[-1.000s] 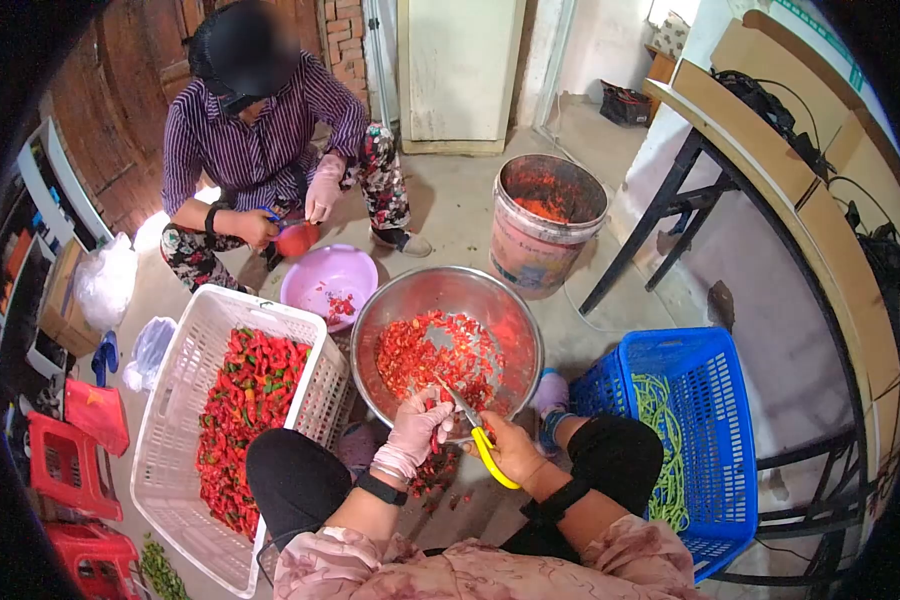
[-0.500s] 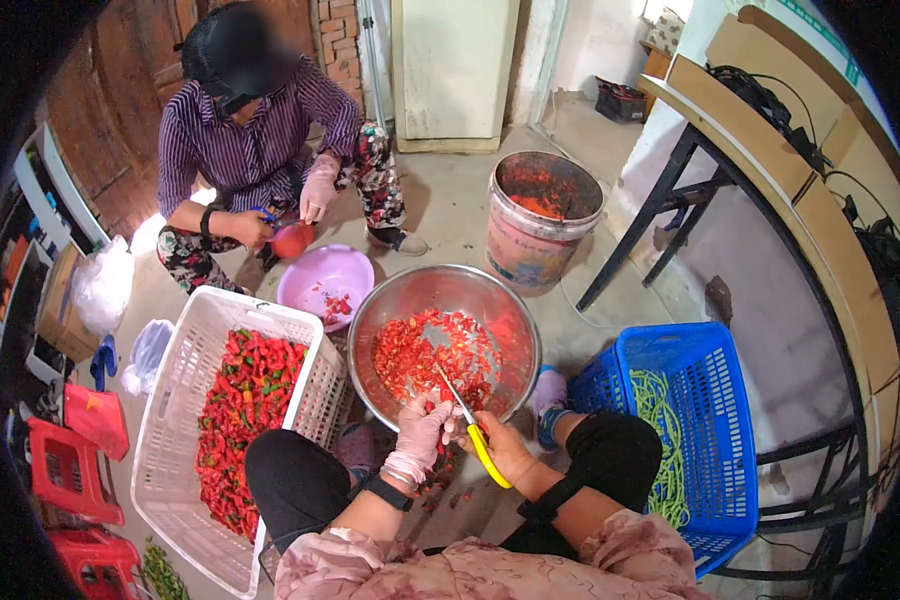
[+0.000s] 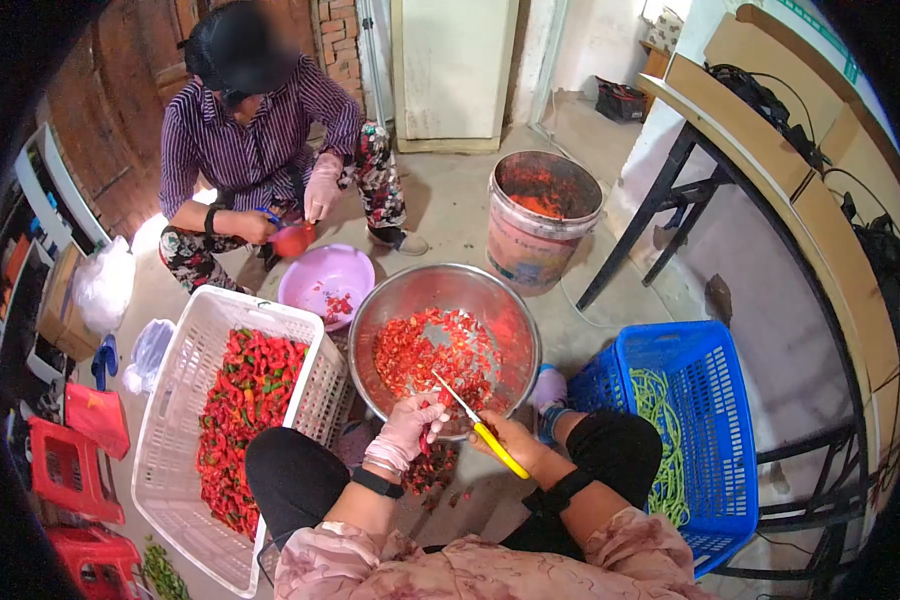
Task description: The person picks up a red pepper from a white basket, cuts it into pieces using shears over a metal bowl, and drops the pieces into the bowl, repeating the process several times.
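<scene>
Yellow-handled scissors [image 3: 480,425] over round steel bowl [image 3: 515,320].

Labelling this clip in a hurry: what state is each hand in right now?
Left hand: fingers closed on a red chili.
Right hand: fingers closed on the yellow-handled scissors.
</scene>
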{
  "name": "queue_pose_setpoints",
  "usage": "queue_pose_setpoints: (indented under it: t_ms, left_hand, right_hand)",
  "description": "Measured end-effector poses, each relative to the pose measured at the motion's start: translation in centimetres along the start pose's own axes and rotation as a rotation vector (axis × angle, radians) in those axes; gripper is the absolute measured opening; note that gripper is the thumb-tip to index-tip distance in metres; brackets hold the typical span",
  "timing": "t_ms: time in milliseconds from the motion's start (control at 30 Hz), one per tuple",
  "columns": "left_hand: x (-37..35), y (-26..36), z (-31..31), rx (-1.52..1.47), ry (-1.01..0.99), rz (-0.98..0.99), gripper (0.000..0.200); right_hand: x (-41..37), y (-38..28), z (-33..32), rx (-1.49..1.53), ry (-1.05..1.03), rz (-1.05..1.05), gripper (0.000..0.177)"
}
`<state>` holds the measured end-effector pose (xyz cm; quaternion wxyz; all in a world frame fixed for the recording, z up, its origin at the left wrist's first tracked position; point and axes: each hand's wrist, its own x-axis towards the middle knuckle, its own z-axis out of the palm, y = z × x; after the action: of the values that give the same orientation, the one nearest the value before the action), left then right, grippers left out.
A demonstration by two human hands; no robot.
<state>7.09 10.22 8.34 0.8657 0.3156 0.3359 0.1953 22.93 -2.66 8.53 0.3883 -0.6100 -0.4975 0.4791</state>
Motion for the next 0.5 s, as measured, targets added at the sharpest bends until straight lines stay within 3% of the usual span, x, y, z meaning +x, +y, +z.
queue_pose_setpoints:
  t_ms: [100,333,400,500]
  left_hand:
    - [0.4,0.1,-0.6,0.073,0.011,-0.012,0.01]
    - [0.3,0.0,-0.1,-0.042,0.061,0.089,0.007]
    - [0.3,0.1,0.1,-0.025,0.056,0.117,0.006]
    - [0.0,-0.1,1.0,0.041,0.111,0.113,0.005]
  right_hand:
    - [-0.2,-0.8,-0.1,-0.174,0.036,0.094,0.033]
    - [-0.2,-1.8,-0.1,-0.009,0.078,-0.003,0.039]
    - [-0.7,-3.3,-0.4,-0.215,0.044,0.051,0.044]
    - [-0.5,-2.9,0.1,-0.277,0.068,0.052,0.048]
